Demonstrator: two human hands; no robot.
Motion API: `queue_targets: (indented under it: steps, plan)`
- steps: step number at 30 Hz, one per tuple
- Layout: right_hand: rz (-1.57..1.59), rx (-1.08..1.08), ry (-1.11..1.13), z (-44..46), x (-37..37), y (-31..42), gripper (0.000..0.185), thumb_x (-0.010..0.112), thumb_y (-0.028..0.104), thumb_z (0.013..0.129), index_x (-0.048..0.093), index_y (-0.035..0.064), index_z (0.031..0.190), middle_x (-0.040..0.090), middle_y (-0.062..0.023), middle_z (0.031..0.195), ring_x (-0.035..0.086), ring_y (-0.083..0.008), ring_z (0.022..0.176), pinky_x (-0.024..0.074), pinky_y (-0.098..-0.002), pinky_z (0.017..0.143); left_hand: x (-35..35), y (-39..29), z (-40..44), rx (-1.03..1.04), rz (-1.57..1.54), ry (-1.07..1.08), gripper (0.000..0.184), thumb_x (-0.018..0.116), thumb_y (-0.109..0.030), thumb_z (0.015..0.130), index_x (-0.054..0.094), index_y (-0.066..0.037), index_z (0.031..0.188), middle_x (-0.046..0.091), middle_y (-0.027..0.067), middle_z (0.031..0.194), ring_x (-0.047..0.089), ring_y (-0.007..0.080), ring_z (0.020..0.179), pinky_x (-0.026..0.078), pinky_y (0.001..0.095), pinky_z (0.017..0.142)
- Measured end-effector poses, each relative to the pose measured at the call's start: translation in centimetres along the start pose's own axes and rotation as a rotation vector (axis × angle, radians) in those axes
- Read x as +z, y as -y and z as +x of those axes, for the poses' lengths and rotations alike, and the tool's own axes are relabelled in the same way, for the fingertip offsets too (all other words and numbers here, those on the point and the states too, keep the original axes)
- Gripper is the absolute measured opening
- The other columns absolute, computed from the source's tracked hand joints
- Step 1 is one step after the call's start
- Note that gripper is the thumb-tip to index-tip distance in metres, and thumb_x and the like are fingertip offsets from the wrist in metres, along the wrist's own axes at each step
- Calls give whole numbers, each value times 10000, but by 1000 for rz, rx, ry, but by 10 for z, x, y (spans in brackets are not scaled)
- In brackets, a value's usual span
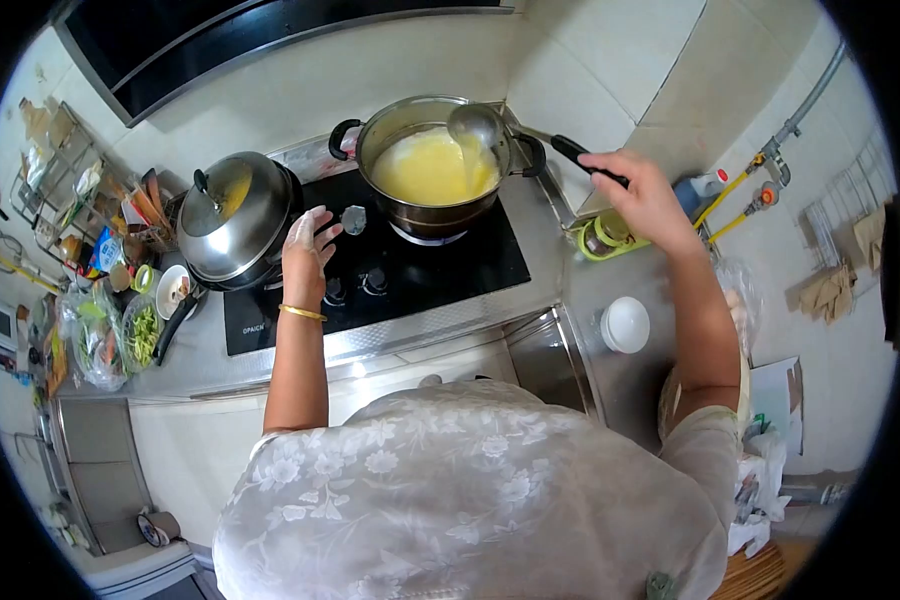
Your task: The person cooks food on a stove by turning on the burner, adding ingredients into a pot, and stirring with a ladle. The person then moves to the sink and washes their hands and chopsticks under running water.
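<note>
My right hand is closed round the black handle of a metal ladle. The ladle's bowl is tilted over the right side of a large two-handled pot, and yellow liquid runs from it into the same yellow liquid in the pot. The pot stands on the black gas stove, with a blue flame under it. My left hand, a gold bangle on its wrist, hovers over the stove left of the pot; its fingers are apart and hold nothing.
Left of my left hand stands a lidded wok, its handle pointing toward me. Bowls, bagged vegetables and a rack line the far left. A white bowl and a green holder sit right of the stove, near yellow gas hoses.
</note>
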State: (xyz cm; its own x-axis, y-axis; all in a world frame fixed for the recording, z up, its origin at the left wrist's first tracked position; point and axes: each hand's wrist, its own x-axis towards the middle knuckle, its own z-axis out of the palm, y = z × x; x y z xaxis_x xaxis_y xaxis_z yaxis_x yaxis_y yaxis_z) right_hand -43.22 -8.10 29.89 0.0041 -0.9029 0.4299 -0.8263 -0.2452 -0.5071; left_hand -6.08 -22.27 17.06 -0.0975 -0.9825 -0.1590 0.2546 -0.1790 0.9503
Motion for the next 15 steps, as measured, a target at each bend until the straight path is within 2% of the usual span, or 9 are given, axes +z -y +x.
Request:
queue_targets:
  steps: [2, 5, 9, 15]
  plan:
    - [-244, -85, 152, 5, -12, 22, 201, 564, 99, 772, 618, 52, 960, 538, -82, 722, 519, -245, 706, 409, -353, 651, -2, 2, 1, -9, 7, 6, 372, 423, -344, 885, 492, -74, 1132, 519, 68, 1123, 531, 183, 959, 356, 341, 814]
    - [-334, -114, 330, 15, -4, 38, 202, 574, 97, 743, 630, 86, 937, 517, -124, 748, 515, -295, 738, 413, -354, 646, -6, 4, 0, -15, 6, -6, 366, 426, -337, 885, 493, -76, 1133, 525, 65, 1114, 535, 179, 950, 365, 334, 801]
    - [-316, -194, 488, 36, 30, 38, 204, 572, 116, 751, 626, 92, 946, 518, -111, 784, 517, -292, 773, 418, -372, 667, -11, 6, 0, -26, -4, -26, 353, 429, -323, 886, 493, -81, 1135, 532, 61, 1101, 539, 174, 941, 374, 325, 784]
    - [-280, -102, 400, 61, 90, 16, 217, 562, 132, 773, 626, 119, 980, 531, -128, 832, 530, -298, 830, 427, -381, 711, -19, 9, -1, -37, -22, -41, 342, 443, -314, 882, 501, -84, 1128, 536, 58, 1097, 547, 174, 930, 380, 327, 785]
